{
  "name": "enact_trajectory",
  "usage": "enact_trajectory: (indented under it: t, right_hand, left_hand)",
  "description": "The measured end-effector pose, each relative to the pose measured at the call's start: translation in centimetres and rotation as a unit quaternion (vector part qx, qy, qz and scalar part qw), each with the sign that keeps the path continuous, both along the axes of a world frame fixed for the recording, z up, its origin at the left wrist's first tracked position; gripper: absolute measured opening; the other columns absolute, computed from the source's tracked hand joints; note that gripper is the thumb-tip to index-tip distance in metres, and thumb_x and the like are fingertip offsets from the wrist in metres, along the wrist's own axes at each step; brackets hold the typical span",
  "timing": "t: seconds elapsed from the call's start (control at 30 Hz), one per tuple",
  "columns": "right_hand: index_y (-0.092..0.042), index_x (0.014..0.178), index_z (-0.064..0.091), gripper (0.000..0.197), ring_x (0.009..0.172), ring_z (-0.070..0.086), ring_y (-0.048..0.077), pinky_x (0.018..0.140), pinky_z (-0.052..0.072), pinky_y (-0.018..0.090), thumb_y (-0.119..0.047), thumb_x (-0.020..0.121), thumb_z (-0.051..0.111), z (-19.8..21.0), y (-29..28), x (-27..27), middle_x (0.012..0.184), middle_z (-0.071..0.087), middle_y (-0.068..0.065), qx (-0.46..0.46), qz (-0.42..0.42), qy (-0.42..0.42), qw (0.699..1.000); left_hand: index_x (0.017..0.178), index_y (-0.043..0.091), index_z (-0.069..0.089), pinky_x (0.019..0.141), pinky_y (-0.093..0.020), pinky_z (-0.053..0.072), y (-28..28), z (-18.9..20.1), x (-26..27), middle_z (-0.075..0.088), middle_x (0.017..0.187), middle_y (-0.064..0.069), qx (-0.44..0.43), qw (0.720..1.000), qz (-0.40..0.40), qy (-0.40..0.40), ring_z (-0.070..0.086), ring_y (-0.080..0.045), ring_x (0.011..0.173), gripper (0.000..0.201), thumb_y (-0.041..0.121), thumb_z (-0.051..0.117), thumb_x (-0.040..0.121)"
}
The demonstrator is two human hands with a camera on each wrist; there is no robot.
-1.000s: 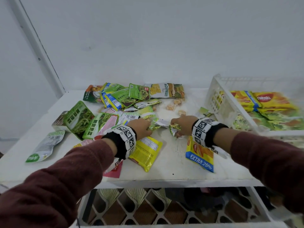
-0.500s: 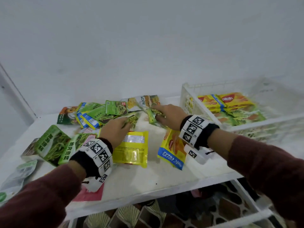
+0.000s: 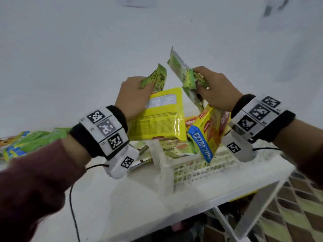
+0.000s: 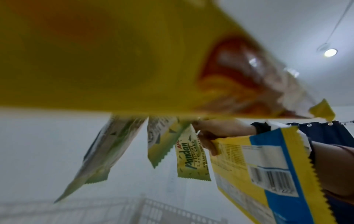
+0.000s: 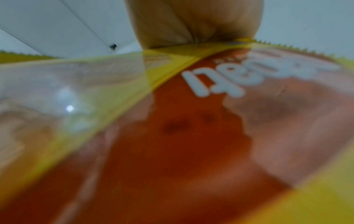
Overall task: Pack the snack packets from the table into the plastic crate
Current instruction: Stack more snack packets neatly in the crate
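Note:
Both hands are raised above the white plastic crate (image 3: 195, 165), each holding snack packets. My left hand (image 3: 134, 95) grips a big yellow packet (image 3: 160, 117) and a small green packet (image 3: 157, 79). My right hand (image 3: 215, 89) grips a yellow and blue packet marked "EXTRA 20%" (image 3: 204, 135) and several small green packets (image 3: 185, 77). In the left wrist view the yellow packet (image 4: 114, 57) fills the top, and the right hand (image 4: 220, 133) shows beyond with its green pandan packets (image 4: 191, 153) hanging down. The right wrist view is filled by the yellow and orange packet (image 5: 172, 136).
Yellow and green packets (image 3: 176, 147) lie inside the crate. More green and blue packets (image 3: 29, 142) lie on the white table (image 3: 136, 198) at the far left. The table's front edge runs below the crate, with patterned floor (image 3: 297, 206) beyond it.
Both hands have lifted off the table with their packets and swung right, over the crate. The view has turned right, so the pile of packets now sits at the left edge.

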State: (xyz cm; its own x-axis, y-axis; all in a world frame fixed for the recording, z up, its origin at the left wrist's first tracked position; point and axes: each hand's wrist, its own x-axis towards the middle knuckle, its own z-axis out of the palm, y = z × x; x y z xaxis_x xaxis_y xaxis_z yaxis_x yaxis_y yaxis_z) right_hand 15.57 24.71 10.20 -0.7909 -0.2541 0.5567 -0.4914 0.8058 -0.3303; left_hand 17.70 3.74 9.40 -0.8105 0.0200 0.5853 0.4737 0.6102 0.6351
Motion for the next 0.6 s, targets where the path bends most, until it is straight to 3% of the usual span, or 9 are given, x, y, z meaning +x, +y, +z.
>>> enact_trajectory:
  t: [0.13, 0.23, 0.3, 0.4, 0.43, 0.47, 0.5, 0.6]
  right_hand:
    - [-0.004, 0.126, 0.046, 0.035, 0.112, 0.052, 0.037, 0.088, 0.039, 0.036, -0.012, 0.092, 0.049, 0.6, 7.6, -3.9, 0.123, 0.056, 0.022, 0.071, -0.08, -0.076, 0.991]
    - [-0.002, 0.128, 0.044, 0.037, 0.117, 0.049, 0.036, 0.09, 0.037, 0.036, -0.015, 0.094, 0.048, 0.1, 11.5, -6.6, 0.13, 0.051, 0.022, 0.159, -0.115, -0.138, 0.971]
    - [-0.004, 0.129, 0.043, 0.037, 0.116, 0.05, 0.035, 0.089, 0.04, 0.037, -0.019, 0.095, 0.047, -0.4, 13.2, -8.2, 0.129, 0.051, 0.022, 0.209, -0.127, -0.162, 0.956]
    - [-0.007, 0.131, 0.04, 0.041, 0.115, 0.051, 0.034, 0.087, 0.041, 0.037, -0.025, 0.095, 0.046, -1.2, 14.5, -10.2, 0.128, 0.051, 0.021, 0.262, -0.131, -0.184, 0.938]
    - [-0.007, 0.131, 0.04, 0.04, 0.115, 0.051, 0.033, 0.088, 0.041, 0.037, -0.025, 0.095, 0.046, -1.5, 14.7, -11.0, 0.128, 0.051, 0.021, 0.273, -0.127, -0.189, 0.935]
    - [-0.005, 0.129, 0.041, 0.039, 0.114, 0.052, 0.033, 0.089, 0.042, 0.038, -0.024, 0.096, 0.045, -1.8, 14.9, -11.8, 0.127, 0.052, 0.021, 0.287, -0.123, -0.194, 0.93]
    - [-0.004, 0.127, 0.042, 0.037, 0.113, 0.052, 0.033, 0.09, 0.042, 0.039, -0.021, 0.095, 0.045, -2.0, 14.9, -12.6, 0.126, 0.052, 0.021, 0.303, -0.118, -0.199, 0.924]
    - [-0.002, 0.13, 0.043, 0.037, 0.118, 0.05, 0.032, 0.097, 0.041, 0.038, -0.015, 0.095, 0.047, -3.0, 15.2, -14.7, 0.133, 0.049, 0.019, 0.349, -0.11, -0.22, 0.904]
  left_hand:
    - [0.051, 0.015, 0.028, 0.044, -0.022, 0.022, 9.5, 0.4, -5.3, 0.03, 0.051, -0.003, -0.007, 0.997, -0.019, -0.071, 0.03, -0.015, 0.05, 0.042, 0.015, 0.049, 0.087]
    - [0.054, 0.011, 0.035, 0.051, -0.028, 0.027, 15.2, -0.5, -8.4, 0.041, 0.057, -0.005, -0.047, 0.99, -0.017, -0.134, 0.045, -0.025, 0.066, 0.038, 0.017, 0.048, 0.089]
    - [0.06, 0.007, 0.041, 0.061, -0.026, 0.031, 17.8, -1.7, -9.9, 0.056, 0.076, -0.018, -0.066, 0.983, -0.021, -0.169, 0.056, -0.033, 0.084, 0.033, 0.019, 0.048, 0.09]
    - [0.06, 0.008, 0.045, 0.066, -0.028, 0.033, 20.3, -3.3, -11.8, 0.059, 0.101, -0.03, -0.079, 0.974, -0.028, -0.211, 0.058, -0.038, 0.104, 0.033, 0.019, 0.048, 0.091]
    - [0.071, 0.005, 0.056, 0.071, -0.03, 0.038, 20.9, -3.7, -12.5, 0.059, 0.106, -0.028, -0.079, 0.971, -0.032, -0.223, 0.056, -0.036, 0.11, 0.025, 0.019, 0.049, 0.091]
    - [0.092, 0.002, 0.063, 0.081, -0.03, 0.04, 21.4, -4.0, -13.1, 0.058, 0.116, -0.023, -0.077, 0.969, -0.036, -0.231, 0.053, -0.033, 0.116, 0.022, 0.018, 0.049, 0.092]
    - [0.111, 0.001, 0.061, 0.089, -0.029, 0.04, 21.8, -4.2, -13.8, 0.056, 0.125, -0.018, -0.076, 0.968, -0.039, -0.236, 0.05, -0.03, 0.119, 0.028, 0.018, 0.048, 0.092]
    - [0.118, 0.001, 0.059, 0.088, -0.027, 0.039, 22.6, -5.1, -15.3, 0.056, 0.127, -0.016, -0.079, 0.964, -0.056, -0.246, 0.051, -0.03, 0.118, 0.032, 0.018, 0.049, 0.093]
